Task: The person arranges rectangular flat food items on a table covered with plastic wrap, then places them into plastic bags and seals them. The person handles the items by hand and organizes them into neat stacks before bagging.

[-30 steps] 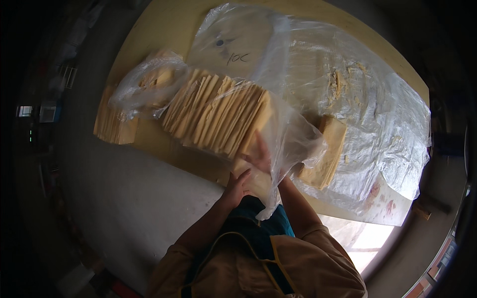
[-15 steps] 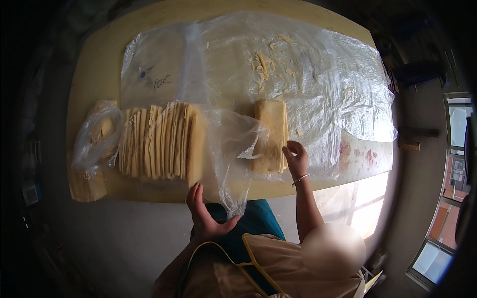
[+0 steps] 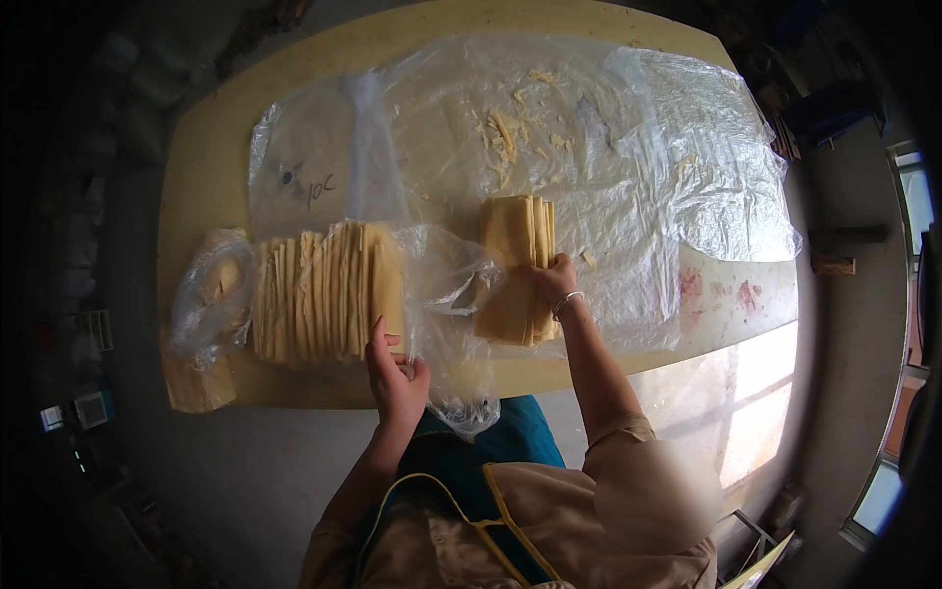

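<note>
A small stack of folded pale-yellow sheets (image 3: 505, 231), which look like bean curd sheets, lies on clear plastic film in the middle of the table. My right hand (image 3: 551, 282) grips its right side, fingers over the top layers, and the layers fan apart there. To the left, a long row of the same folded sheets (image 3: 319, 294) stands on edge, packed closely inside a clear plastic bag (image 3: 446, 285) whose loose mouth spreads to the right. At the near right end of that row is my left hand (image 3: 395, 378), fingers apart, fingertips against the last sheet.
Plastic film (image 3: 628, 196) covers much of the yellowish table (image 3: 211, 147), with broken flakes (image 3: 505, 137) scattered toward the back. Another clear bag (image 3: 211, 294) with yellow pieces sits at the far left, above a tan block (image 3: 199, 383) by the table edge.
My left hand has moved up from the loose bag plastic to the row's right end. My right hand has gone from pinching the small stack's edge to gripping it, and its layers have spread.
</note>
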Motion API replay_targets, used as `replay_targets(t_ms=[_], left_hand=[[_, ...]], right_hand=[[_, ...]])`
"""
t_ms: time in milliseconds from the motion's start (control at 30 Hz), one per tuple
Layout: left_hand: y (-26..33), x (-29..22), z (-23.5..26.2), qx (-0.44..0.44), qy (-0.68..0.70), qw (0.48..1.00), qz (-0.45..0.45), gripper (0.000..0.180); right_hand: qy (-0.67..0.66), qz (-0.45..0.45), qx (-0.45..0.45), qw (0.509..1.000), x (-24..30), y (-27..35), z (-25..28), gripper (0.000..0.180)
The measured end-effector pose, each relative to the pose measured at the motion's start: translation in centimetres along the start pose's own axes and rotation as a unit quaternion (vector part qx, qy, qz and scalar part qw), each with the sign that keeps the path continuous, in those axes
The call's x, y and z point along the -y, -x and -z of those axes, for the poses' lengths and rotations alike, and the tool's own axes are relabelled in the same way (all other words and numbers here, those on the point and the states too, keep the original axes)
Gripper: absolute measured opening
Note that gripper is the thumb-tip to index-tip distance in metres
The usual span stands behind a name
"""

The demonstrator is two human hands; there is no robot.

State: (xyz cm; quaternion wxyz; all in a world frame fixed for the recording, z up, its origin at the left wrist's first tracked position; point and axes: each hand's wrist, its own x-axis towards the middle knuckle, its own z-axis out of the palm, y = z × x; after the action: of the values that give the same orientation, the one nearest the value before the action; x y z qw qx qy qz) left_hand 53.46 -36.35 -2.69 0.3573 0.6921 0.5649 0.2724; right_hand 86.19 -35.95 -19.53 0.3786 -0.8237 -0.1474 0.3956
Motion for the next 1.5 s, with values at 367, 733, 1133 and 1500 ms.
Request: replay_targets(t_ms=[367,733,1133,1500], left_hand=[[-7.8,-2.0,0.7,0.000,0.032,0.998,-0.058,0.012],[-5.5,-6.2,1.0,0.162,0.142,0.975,-0.047,0.008],[9.0,0.2,-0.1,0.189,0.414,0.811,0.367,0.077],[10.2,2.6,-1.5,0.348,0.237,0.906,-0.043,0.013]], right_hand=[[-0.337,-0.021,0.309,0.889,3.3,15.2,18.8,0.075],[-0.214,-0.155,0.552,0.791,2.2,12.4,0.9,0.063],[-0.427,-0.181,0.430,0.775,-2.6,6.4,-12.8,0.046],[0.002,0.360,0.354,0.863,-3.1,6.7,-15.5,0.027]])
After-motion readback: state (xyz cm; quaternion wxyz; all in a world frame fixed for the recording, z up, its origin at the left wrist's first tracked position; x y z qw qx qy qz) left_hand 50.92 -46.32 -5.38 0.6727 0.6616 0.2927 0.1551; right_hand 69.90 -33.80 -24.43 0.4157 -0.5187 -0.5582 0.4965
